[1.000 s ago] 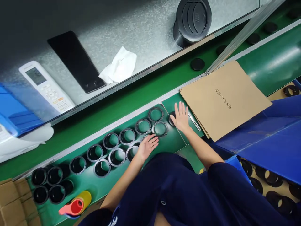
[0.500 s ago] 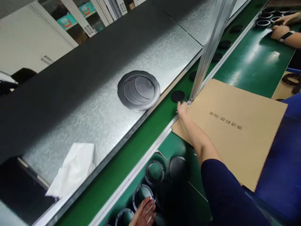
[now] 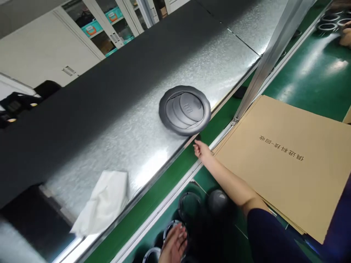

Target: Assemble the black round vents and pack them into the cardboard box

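Observation:
My right hand [image 3: 202, 151] reaches out over the green belt, its fingers closed at a black disc [image 3: 197, 137]. Most of that disc is hidden under the edge of the metal shelf. Low in the view, my left hand [image 3: 174, 242] is palm up with loosely bent, parted fingers and nothing in it. It hovers over black rings [image 3: 189, 205] on the green work surface, several of them in shadow. A round black cover [image 3: 185, 110] with raised curved ribs lies on the metal shelf, just beyond my right hand.
Flat cardboard [image 3: 290, 164] lies to the right, under my right forearm. A metal post [image 3: 267, 69] rises from the belt's rail. A crumpled white cloth [image 3: 105, 204] rests on the shelf [image 3: 137, 138]. Another person's hand [image 3: 346, 36] is at the far right, beside more rings [image 3: 327, 27].
My right hand has drawn back along the belt toward the near left, and the black disc has moved with it. My left hand stays low and open. The camera view has shifted left.

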A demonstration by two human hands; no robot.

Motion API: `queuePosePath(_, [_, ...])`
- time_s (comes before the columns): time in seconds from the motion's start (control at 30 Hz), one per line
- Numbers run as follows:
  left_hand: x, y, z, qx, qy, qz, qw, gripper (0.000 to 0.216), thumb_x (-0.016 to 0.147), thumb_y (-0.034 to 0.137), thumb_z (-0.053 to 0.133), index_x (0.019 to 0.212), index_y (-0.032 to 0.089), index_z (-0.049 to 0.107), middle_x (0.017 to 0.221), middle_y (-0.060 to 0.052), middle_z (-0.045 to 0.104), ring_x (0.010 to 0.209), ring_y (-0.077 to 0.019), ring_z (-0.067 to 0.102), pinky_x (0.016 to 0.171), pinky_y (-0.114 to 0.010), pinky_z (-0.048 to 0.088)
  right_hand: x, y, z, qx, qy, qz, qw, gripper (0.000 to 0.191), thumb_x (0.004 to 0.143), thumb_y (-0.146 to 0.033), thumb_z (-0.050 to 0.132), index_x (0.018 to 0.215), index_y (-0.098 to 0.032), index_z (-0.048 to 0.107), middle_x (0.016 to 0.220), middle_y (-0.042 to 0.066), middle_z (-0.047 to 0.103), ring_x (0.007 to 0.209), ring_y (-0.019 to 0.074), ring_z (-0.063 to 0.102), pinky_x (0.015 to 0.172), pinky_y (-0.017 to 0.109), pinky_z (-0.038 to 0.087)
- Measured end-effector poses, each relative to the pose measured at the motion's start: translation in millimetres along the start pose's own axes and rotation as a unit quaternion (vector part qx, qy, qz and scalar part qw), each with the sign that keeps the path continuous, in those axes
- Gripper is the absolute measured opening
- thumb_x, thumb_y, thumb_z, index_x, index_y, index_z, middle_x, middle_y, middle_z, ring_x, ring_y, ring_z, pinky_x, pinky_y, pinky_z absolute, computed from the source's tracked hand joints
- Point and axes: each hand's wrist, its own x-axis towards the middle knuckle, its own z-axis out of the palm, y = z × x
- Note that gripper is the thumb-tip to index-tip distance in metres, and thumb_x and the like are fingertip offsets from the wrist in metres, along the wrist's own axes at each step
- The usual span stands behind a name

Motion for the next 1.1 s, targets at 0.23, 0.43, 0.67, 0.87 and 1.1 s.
queuePosePath(0.23, [-42.6, 52.1, 55.1, -0.157, -0.212, 0.237, 0.935, 0.080, 0.080, 0.022, 0.077, 0.152, 0.041, 0.047, 0.161, -0.005, 0.048, 0.143, -0.0302, 0.051, 0.119, -0.054, 0.040, -180.0, 165.6, -28.8, -0.065, -0.115, 0.156, 0.979, 0.031, 0.085, -0.029, 0.080, 0.069, -0.016, 0.056, 0.051, -0.005, 0.053, 0.040, 0.0032, 0.041, 0.037, 0.014, 0.032])
queuePosePath(0.43, [-90.1, 51.3, 34.2, -0.222, -0.349, 0.289, 0.863, 0.059, 0.100, 0.048, 0.053, 0.155, 0.029, 0.049, 0.148, -0.012, 0.061, 0.136, -0.0318, 0.058, 0.112, -0.048, 0.048, -308.8, 197.2, -57.0, -0.257, -0.289, 0.151, 0.910, 0.043, 0.073, -0.052, 0.089, 0.082, -0.014, 0.072, 0.077, 0.005, 0.072, 0.057, 0.0089, 0.062, 0.048, 0.018, 0.050])
queuePosePath(0.67, [-151.7, 2.4, 31.8, -0.203, -0.461, 0.239, 0.830, 0.086, 0.097, 0.080, 0.031, 0.147, 0.015, 0.056, 0.137, -0.017, 0.067, 0.140, -0.0328, 0.055, 0.120, -0.051, 0.039, -396.7, 135.7, -123.0, -0.511, -0.373, -0.145, 0.761, 0.038, 0.090, -0.055, 0.073, 0.099, -0.018, 0.079, 0.080, 0.005, 0.069, 0.065, 0.0134, 0.062, 0.055, 0.024, 0.052])
queuePosePath(0.87, [-182.8, -33.2, 30.1, -0.195, -0.504, 0.188, 0.820, 0.085, 0.098, 0.078, 0.032, 0.146, 0.014, 0.058, 0.140, -0.019, 0.066, 0.141, -0.0345, 0.054, 0.120, -0.053, 0.038, -422.9, 105.2, -156.5, -0.543, -0.227, -0.543, 0.599, 0.031, 0.100, -0.048, 0.060, 0.115, -0.027, 0.077, 0.114, 0.010, 0.064, 0.111, 0.0242, 0.062, 0.102, 0.046, 0.054])
queuePosePath(1.1, [-207.2, -60.1, 36.9, -0.192, -0.515, 0.168, 0.819, 0.080, 0.101, 0.075, 0.028, 0.147, 0.016, 0.058, 0.139, -0.016, 0.067, 0.141, -0.0330, 0.054, 0.119, -0.053, 0.041, -430.0, 131.5, -189.7, -0.571, -0.162, -0.615, 0.519, 0.062, 0.100, -0.050, 0.053, 0.158, -0.031, 0.042, 0.148, 0.014, 0.041, 0.141, 0.0321, 0.043, 0.114, 0.055, 0.047])
